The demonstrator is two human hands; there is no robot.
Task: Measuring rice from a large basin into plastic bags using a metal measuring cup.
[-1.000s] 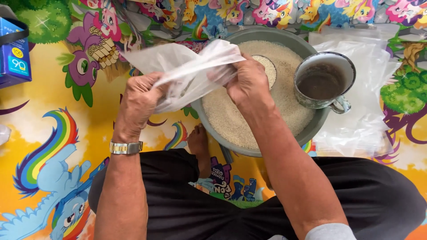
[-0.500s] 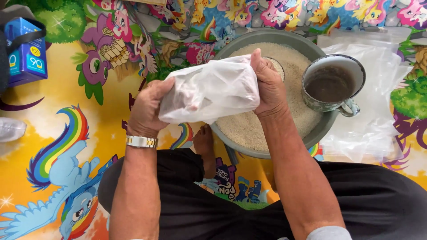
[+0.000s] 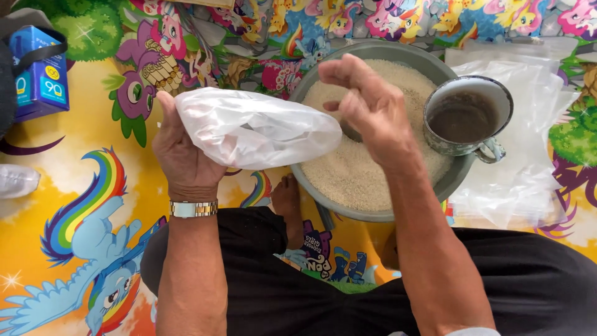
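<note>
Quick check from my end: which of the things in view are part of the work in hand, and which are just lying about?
In use:
- left hand holding a clear plastic bag
- right hand, open above the grey basin of rice
- metal mug resting in the basin

Lying about:
- blue carton
- stack of plastic bags
- cartoon-print mat

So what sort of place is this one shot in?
Most likely a home floor where someone sits packing grain. The person sits cross-legged on a bright cartoon mat, with a grey basin of rice in front. The left hand holds a clear plastic bag, and more bags lie beside it.
</note>
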